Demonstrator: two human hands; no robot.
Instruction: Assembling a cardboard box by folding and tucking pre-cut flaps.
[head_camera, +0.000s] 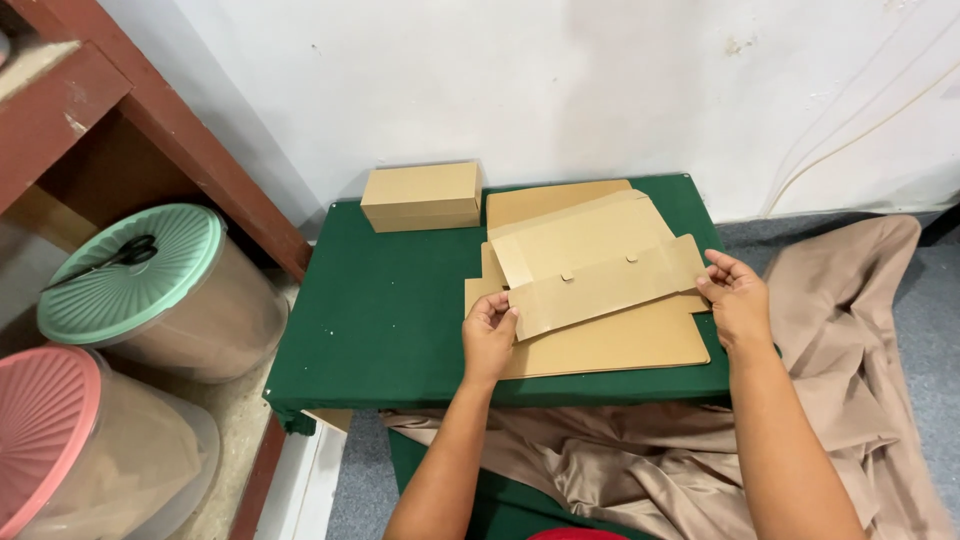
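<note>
Brown cardboard, an unfolded box blank (590, 270), lies at the middle of the green bench (390, 310), atop a stack of flat cardboard sheets (610, 345). At its nine o'clock end the left hand (488, 335) pinches the folded front flap, grip closed on the board; at three o'clock the right hand (735, 300) pinches the flap's other end the same way. A finished closed box (421, 196) sits at eleven o'clock, well apart. Beige cloth (840, 350) drapes at four o'clock. Lidded tubs, a green-lidded tub (160, 290) bearing scissors (122, 253), stand far at nine.
</note>
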